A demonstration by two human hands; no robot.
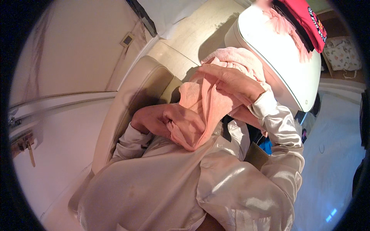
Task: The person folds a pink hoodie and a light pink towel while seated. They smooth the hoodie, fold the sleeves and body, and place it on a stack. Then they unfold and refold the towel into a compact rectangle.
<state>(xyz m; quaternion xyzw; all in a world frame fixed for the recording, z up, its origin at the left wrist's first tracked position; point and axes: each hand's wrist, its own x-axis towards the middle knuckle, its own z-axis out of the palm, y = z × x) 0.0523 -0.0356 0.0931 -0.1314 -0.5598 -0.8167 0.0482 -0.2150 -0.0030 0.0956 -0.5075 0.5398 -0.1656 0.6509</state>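
A soft pink piece of cloth (227, 96), bunched and creased, hangs between my two hands in front of my lap. Its kind, towel or garment, is not plain. My left hand (163, 118) is closed round the near left part of the cloth, and folds cover some of its fingertips. Higher up and to the right, my right hand (233, 81) lies across the top of the cloth with its fingers curled over the fabric. The far end of the cloth bulges up close to the rounded white table.
On the white table (266, 54) lie a sheer pink fabric (285, 27) and folded red and black clothes (308, 23). A beige padded armrest (142, 84) stands at my left. A patterned cloth bag (342, 54) sits at far right, and a key (31, 152) hangs in the left door.
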